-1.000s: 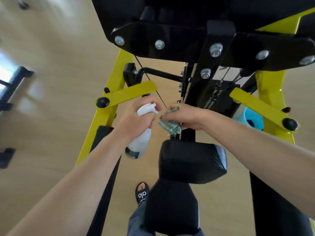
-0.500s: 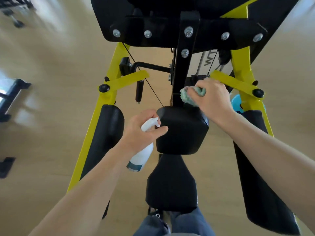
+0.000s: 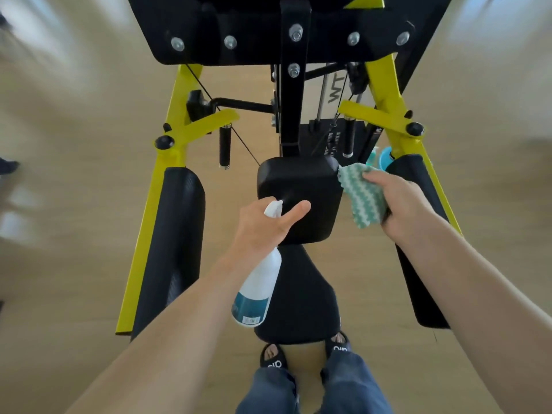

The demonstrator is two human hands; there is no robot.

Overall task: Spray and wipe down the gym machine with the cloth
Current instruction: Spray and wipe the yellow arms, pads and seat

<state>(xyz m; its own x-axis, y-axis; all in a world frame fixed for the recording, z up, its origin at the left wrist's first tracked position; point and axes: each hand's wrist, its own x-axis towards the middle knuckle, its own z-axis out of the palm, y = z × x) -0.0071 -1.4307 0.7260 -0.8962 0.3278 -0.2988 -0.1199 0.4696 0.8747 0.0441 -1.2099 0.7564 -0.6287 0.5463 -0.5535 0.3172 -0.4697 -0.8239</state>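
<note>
Both forearms are reaching forward and down over the yellow-framed gym machine point(image 3: 176, 121). The left hand point(image 3: 263, 227) is gripping the neck of the white spray bottle point(image 3: 258, 282), fingers curled round it under the trigger head, with the thumb sticking out toward the black square pad point(image 3: 298, 186). The bottle's long axis is running from lower left, its teal-labelled base near the person, up to the nozzle, which is pointing at the pad from just beside it. The right hand point(image 3: 397, 204) is clutching the green-and-white zigzag cloth point(image 3: 360, 195), fingers curled over it. The cloth is hanging beside the pad's right edge, its upper corner touching or nearly touching the pad. The two hands are sitting apart, either side of the pad.
</note>
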